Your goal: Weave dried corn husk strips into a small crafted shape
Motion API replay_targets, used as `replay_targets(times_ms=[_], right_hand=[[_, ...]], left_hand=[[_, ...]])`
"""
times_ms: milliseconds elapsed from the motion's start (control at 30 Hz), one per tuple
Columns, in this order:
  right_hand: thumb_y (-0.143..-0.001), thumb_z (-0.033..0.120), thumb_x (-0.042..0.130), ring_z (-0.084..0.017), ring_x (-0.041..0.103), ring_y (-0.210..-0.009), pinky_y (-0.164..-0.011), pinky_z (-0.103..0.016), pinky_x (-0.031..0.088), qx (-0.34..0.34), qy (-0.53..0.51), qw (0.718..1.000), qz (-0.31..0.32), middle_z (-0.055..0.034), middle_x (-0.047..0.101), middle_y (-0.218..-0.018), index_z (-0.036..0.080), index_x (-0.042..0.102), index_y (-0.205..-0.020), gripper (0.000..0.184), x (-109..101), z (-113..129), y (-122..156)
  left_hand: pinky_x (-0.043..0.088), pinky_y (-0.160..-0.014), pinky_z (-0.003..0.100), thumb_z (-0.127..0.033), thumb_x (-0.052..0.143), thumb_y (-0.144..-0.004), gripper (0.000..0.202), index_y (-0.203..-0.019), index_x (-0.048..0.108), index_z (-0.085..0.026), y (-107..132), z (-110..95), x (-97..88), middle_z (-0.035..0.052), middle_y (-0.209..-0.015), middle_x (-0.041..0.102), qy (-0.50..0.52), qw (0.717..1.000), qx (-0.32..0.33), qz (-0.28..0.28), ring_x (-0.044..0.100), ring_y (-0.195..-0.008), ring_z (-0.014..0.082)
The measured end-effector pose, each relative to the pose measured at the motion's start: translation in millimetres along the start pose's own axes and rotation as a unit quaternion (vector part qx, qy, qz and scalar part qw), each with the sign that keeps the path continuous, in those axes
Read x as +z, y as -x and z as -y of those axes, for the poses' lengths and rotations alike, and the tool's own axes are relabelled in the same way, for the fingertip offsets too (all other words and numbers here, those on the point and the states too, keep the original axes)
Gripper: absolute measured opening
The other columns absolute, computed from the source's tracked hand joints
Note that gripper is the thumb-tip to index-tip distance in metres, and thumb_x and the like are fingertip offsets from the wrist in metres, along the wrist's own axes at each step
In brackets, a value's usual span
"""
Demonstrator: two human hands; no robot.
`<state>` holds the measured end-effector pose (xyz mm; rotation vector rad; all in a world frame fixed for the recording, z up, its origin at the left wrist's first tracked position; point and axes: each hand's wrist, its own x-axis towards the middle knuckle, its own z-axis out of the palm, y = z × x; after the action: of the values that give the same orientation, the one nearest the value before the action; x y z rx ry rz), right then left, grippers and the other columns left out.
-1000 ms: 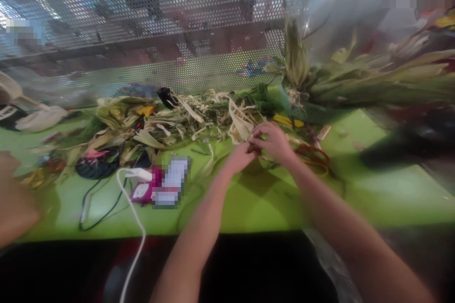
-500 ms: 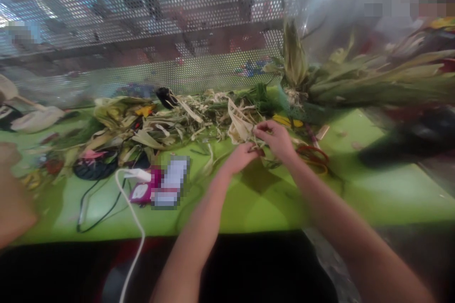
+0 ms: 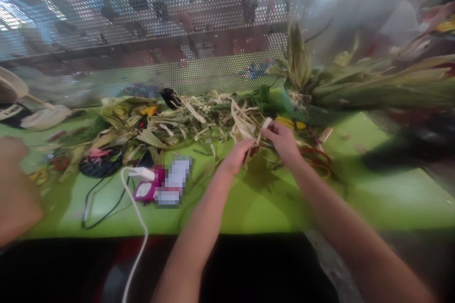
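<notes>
My left hand [image 3: 237, 155] has its fingers closed at the base of a pale dried corn husk [image 3: 243, 123], which fans upward over the green table [image 3: 245, 208]. Just to its right, my right hand [image 3: 282, 141] pinches a short whitish strip of husk [image 3: 266, 124] between thumb and fingers. Small dark reddish bits show under my left fingertips, too blurred to name. Beyond both hands lies a long heap of dried husks and leaves [image 3: 167, 132].
A phone [image 3: 174, 182] on a magenta item with a white cable [image 3: 142, 227] lies left of my arms. Corn stalks [image 3: 384, 85] rest at the right, near orange rings [image 3: 316, 154]. Another person's arm [image 3: 17, 189] reaches in at far left. A perforated screen [image 3: 159, 33] stands behind.
My right hand has drawn slightly right, away from the left, and the whitish strip now shows in its fingers. The view has shifted a little.
</notes>
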<state>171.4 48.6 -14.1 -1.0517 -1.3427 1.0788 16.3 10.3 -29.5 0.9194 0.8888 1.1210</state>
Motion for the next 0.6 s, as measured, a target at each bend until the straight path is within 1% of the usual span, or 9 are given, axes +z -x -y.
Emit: replay_targets(times_ms=[67,100,133,200,267,367,433,500,600], right_hand=[[-0.072,0.038,0.071,-0.012,0.053,-0.064,-0.061,-0.026,0.045,-0.043,0.044,0.997,-0.039,-0.001,0.062,-0.083,0.019,0.061,-0.094,0.03,-0.5,1.8,0.8],[-0.073,0.037,0.071,-0.012,0.052,-0.063,-0.06,-0.025,0.044,-0.058,0.068,0.995,-0.047,-0.0008,0.062,-0.083,0.019,0.061,-0.093,0.029,0.1,3.0,2.4],[-0.075,0.037,0.07,-0.012,0.051,-0.062,-0.059,-0.025,0.043,-0.068,0.092,0.993,-0.04,-0.0003,0.062,-0.08,0.019,0.06,-0.09,0.026,1.6,4.1,4.8],[-0.079,0.039,0.067,-0.012,0.051,-0.061,-0.058,-0.025,0.041,-0.091,0.146,0.985,0.007,0.0001,0.061,-0.074,0.019,0.06,-0.081,0.021,6.9,5.6,11.6],[-0.081,0.038,0.065,-0.014,0.054,-0.065,-0.06,-0.025,0.04,-0.12,0.225,0.965,0.054,-0.0007,0.062,-0.073,0.02,0.061,-0.077,0.019,14.5,5.0,19.5],[-0.08,0.036,0.066,-0.016,0.057,-0.069,-0.059,-0.026,0.036,-0.146,0.365,0.917,0.068,-0.0032,0.067,-0.082,0.02,0.064,-0.083,0.017,25.5,1.0,28.7],[-0.08,0.034,0.065,-0.018,0.058,-0.071,-0.059,-0.027,0.034,-0.152,0.425,0.89,0.063,-0.0047,0.068,-0.086,0.019,0.064,-0.087,0.016,29.5,-1.7,31.4],[-0.081,0.029,0.062,-0.018,0.059,-0.072,-0.059,-0.027,0.034,-0.156,0.444,0.88,0.065,-0.005,0.069,-0.087,0.019,0.064,-0.085,0.011,30.3,-3.1,31.8],[-0.081,0.021,0.058,-0.018,0.058,-0.071,-0.059,-0.027,0.034,-0.163,0.43,0.884,0.082,-0.0039,0.069,-0.085,0.02,0.064,-0.083,0.006,28.1,-3.2,30.6]], left_hand=[[0.042,-0.065,0.024,-0.038,0.074,-0.074,0.027,-0.088,0.073,-0.014,-2.6,0.9,-1.4,0.0034,-0.079,0.068,0.074,0.997,-0.001,-0.03,0.056,-0.068,0.0107],[0.042,-0.066,0.023,-0.036,0.075,-0.073,0.029,-0.092,0.073,-0.015,-3.9,1.0,-1.8,0.0032,-0.082,0.069,0.108,0.993,0.005,-0.047,0.058,-0.07,0.0103],[0.043,-0.068,0.023,-0.034,0.076,-0.072,0.03,-0.095,0.072,-0.016,-5.0,0.7,-2.1,0.0028,-0.085,0.069,0.137,0.988,0.013,-0.066,0.059,-0.071,0.0099],[0.044,-0.071,0.023,-0.031,0.077,-0.071,0.03,-0.097,0.071,-0.017,-7.1,0.0,-2.4,0.0017,-0.083,0.069,0.18,0.978,0.026,-0.102,0.061,-0.073,0.0098],[0.046,-0.073,0.025,-0.029,0.077,-0.072,0.028,-0.096,0.07,-0.017,-8.8,-0.3,-2.4,0.0017,-0.079,0.068,0.204,0.97,0.036,-0.124,0.063,-0.075,0.0117],[0.047,-0.076,0.028,-0.029,0.075,-0.072,0.028,-0.097,0.07,-0.018,-10.7,0.8,-1.7,0.0035,-0.082,0.07,0.204,0.969,0.052,-0.13,0.065,-0.081,0.0152],[0.048,-0.077,0.029,-0.03,0.076,-0.071,0.03,-0.098,0.07,-0.018,-11.0,1.5,-1.3,0.0042,-0.085,0.071,0.196,0.971,0.055,-0.129,0.065,-0.081,0.0157],[0.048,-0.075,0.029,-0.032,0.076,-0.07,0.032,-0.098,0.07,-0.018,-9.9,1.4,-1.4,0.0041,-0.086,0.071,0.179,0.973,0.051,-0.135,0.064,-0.079,0.0152],[0.045,-0.069,0.026,-0.038,0.074,-0.072,0.035,-0.101,0.07,-0.019,-6.9,-0.1,-3.1,0.0036,-0.087,0.069,0.106,0.98,0.051,-0.158,0.061,-0.077,0.0137]])
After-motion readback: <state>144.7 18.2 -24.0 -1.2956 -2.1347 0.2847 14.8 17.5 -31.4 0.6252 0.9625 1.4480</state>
